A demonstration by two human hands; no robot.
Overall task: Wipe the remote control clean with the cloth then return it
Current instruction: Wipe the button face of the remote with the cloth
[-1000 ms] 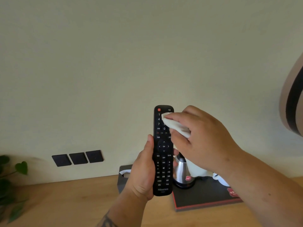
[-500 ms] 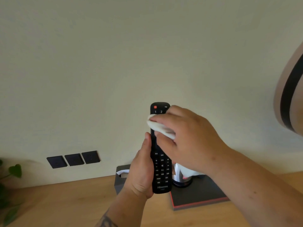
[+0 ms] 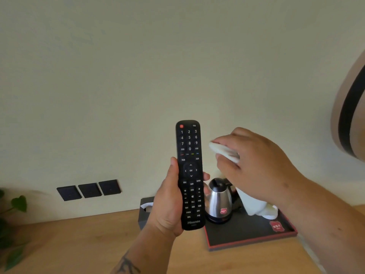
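Remote control is held upright above the worktop, button face toward the camera, so the keypad is exposed for wiping. The left hand grip is closed around its lower half, thumb on the left edge, leaving the upper keys clear. The right hand grip is closed on the folded white cloth, just right of the remote and not touching it. The return step is not yet done.

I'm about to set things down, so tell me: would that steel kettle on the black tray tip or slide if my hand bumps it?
The kettle looks squat and wide-based, so probably slides rather than tips. Its polished steel is likely slippery. The tray has a raised edge, which would probably stop it.
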